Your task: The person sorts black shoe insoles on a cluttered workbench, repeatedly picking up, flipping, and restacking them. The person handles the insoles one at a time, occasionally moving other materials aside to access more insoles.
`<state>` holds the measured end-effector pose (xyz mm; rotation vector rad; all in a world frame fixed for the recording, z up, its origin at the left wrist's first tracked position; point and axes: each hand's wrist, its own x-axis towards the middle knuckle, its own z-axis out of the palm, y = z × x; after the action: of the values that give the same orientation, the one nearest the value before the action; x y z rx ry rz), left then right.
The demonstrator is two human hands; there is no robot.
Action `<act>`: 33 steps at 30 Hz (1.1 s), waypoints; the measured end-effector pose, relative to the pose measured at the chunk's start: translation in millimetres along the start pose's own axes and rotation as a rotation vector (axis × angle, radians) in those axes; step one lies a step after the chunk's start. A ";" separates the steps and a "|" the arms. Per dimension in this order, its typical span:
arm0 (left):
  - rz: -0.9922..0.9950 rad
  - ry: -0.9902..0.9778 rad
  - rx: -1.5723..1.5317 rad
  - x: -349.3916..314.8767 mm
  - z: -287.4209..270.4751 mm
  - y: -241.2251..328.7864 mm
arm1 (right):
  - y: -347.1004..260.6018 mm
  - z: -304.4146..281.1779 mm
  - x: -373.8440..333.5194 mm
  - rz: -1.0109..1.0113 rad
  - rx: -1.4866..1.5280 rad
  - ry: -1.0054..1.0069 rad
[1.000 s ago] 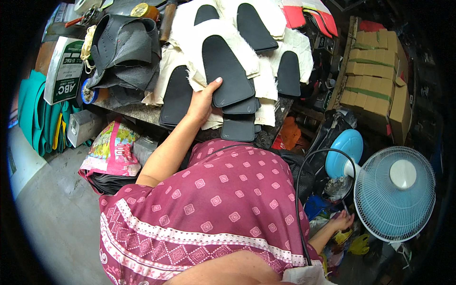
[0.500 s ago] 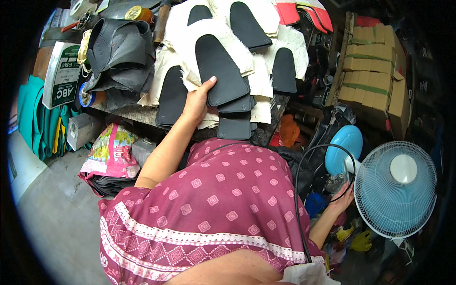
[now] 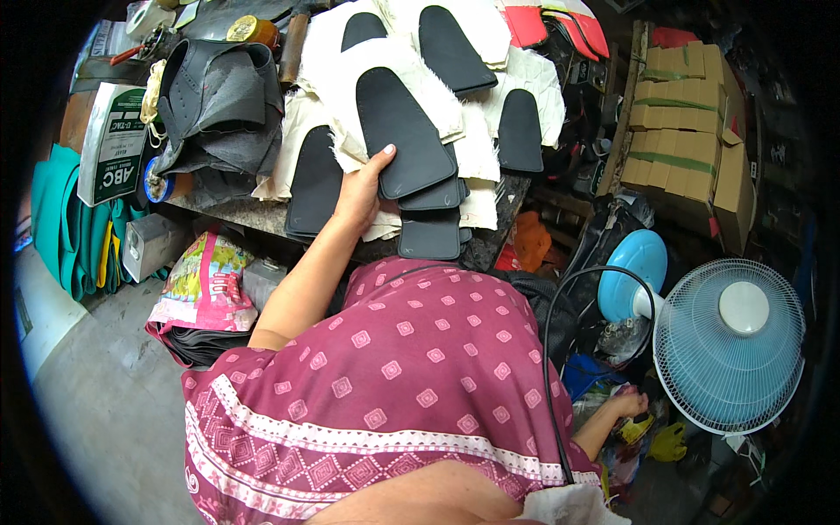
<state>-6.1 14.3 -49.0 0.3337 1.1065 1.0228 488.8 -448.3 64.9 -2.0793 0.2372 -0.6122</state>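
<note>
Left hand [image 3: 360, 191] grips the black sole-shaped cutout [image 3: 401, 131] by its lower edge, best kept flat and squared on the stack; right hand [image 3: 626, 405] low by the fan [image 3: 731, 343], grip unclear.

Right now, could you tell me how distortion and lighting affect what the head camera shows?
Head view: fisheye bends the stacked cardboard boxes toward the rim, corners go black; light is even and soft, the left hand on the black sole piece is sharp, the right hand lies shaded.

Even soft daylight, sharp centre, heavy fisheye bending and black vignette at the rim
</note>
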 end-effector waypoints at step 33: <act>-0.014 -0.027 0.005 -0.4 -2.3 0.0 | 87.8 -44.4 -9.2 0.289 -0.380 -0.688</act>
<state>-8.1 13.4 -49.8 0.3423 1.0860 1.0010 464.1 -525.9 8.9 -2.4218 0.2571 0.3590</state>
